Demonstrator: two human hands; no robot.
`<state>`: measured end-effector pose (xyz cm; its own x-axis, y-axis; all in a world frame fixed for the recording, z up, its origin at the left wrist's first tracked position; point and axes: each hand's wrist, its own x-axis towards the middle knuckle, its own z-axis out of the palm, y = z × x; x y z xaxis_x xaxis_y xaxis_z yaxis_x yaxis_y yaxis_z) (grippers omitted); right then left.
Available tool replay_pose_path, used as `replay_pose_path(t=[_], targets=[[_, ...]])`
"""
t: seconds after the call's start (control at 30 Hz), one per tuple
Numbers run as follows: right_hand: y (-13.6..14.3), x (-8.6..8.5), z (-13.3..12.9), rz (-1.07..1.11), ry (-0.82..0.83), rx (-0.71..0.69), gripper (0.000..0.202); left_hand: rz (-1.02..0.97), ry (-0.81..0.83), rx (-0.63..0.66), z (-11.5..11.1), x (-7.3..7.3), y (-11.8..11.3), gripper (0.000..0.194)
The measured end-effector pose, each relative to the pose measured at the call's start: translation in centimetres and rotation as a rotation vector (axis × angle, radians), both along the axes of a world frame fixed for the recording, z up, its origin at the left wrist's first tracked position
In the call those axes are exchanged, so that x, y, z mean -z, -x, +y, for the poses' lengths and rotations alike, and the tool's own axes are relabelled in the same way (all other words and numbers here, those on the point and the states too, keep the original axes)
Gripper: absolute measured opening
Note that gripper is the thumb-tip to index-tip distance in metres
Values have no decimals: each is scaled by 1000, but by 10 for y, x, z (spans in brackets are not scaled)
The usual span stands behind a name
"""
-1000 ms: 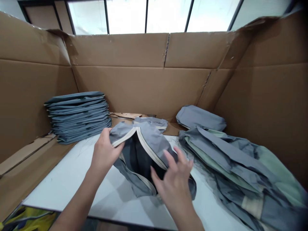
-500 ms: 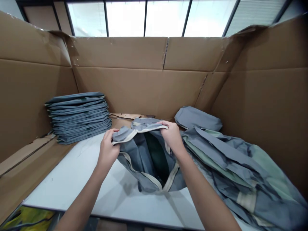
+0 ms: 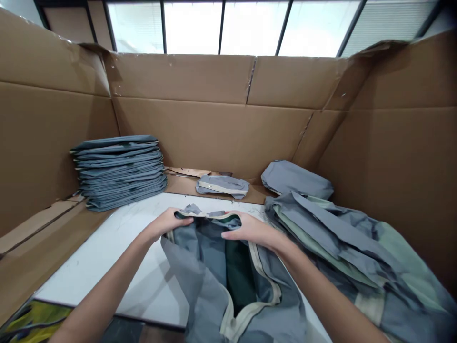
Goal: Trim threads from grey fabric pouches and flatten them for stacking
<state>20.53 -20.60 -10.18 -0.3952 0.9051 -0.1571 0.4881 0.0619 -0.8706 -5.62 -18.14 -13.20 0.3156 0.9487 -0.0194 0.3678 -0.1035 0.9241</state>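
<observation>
A grey fabric bag with cream binding along its open edge hangs between my hands, its mouth towards me and dark green cloth showing inside. My left hand grips the far rim on the left, thumb inside and fingers behind the cloth. On the right part of the same rim, my right hand holds with its thumb inside the opening and its fingers hidden behind the fabric. The bag's lower part drops over the near edge of the white table.
A neat stack of folded blue-grey fabric stands at the back left. A small grey pouch lies at the back, with a larger grey bundle right of it. Loose grey-green pieces heap at the right. Cardboard walls surround the table.
Both hands have come nearer to me and closer together, bringing the bag down over the table's near edge. The small pouch behind it is now fully visible.
</observation>
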Motion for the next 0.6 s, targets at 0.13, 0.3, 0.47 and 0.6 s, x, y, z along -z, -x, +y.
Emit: replay_pose_path(t=[0.13, 0.3, 0.47, 0.6], targets=[[-6, 12, 4, -47, 144, -120, 53, -131, 317, 174, -13, 15, -4, 37], [-20, 13, 0, 29, 397, -205, 51, -343, 702, 255, -33, 30, -5, 32], [-24, 10, -8, 215, 399, -275, 51, -502, 682, 309, -51, 18, -7, 32], [-16, 24, -14, 557, 608, -373, 66, -663, 645, 427, -55, 15, -15, 34]])
